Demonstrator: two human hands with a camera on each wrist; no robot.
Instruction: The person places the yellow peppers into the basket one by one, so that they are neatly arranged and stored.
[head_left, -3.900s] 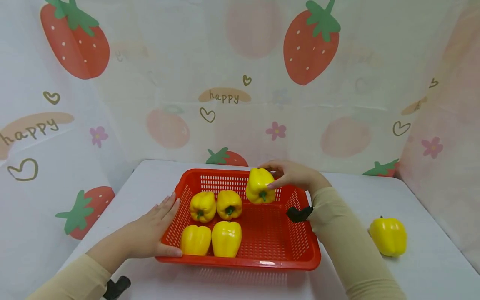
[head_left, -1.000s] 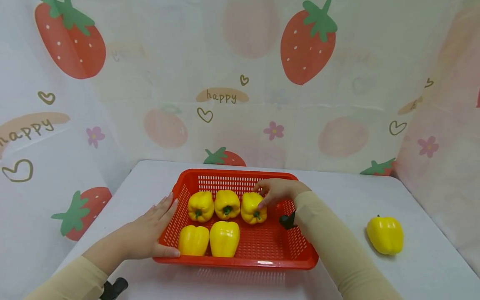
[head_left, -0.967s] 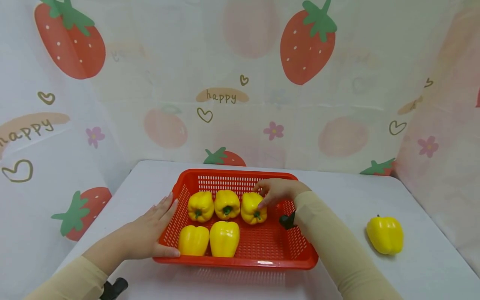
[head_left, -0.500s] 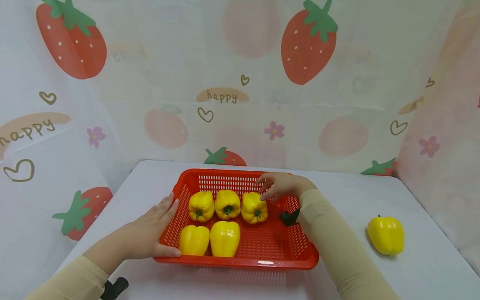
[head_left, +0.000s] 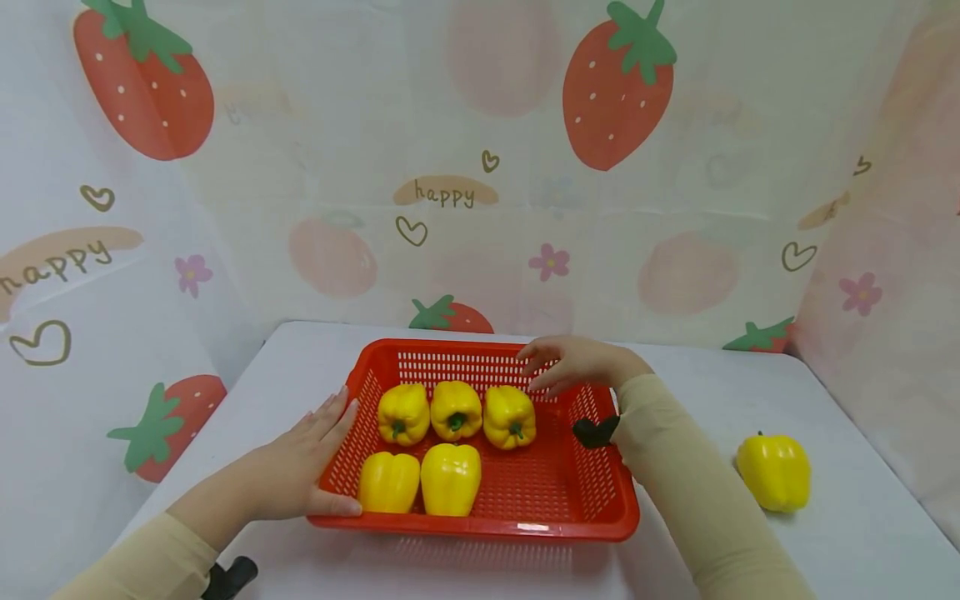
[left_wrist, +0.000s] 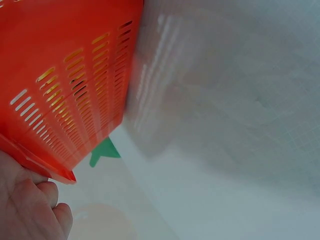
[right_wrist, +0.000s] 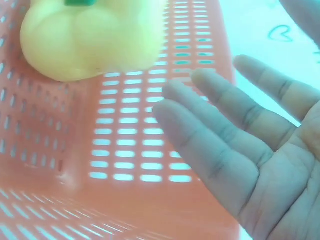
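In the head view, several yellow bell peppers lie in a red plastic basket (head_left: 525,527): a back row of three and two in front. My left hand (head_left: 300,467) rests on the basket's left rim, its fingers straight along the side and its thumb on the front corner. From the left wrist, that hand (left_wrist: 30,200) shows against the outer rim. My right hand (head_left: 581,364) hovers over the back right of the basket, fingers spread and nothing in them. Nearest to it is the back row's right bell pepper (head_left: 510,418), apart from the fingers; this pepper (right_wrist: 95,40) also appears in the right wrist view.
One more yellow bell pepper (head_left: 776,473) lies on the white table (head_left: 705,392), to the right of the basket and beyond the right forearm. A strawberry-printed cloth (head_left: 450,108) hangs behind and at both sides of the table.
My right hand lowered a bell pepper into the back row, right of the other two, and let go. It has since risen and drawn back to the right. The left hand stayed on the rim.
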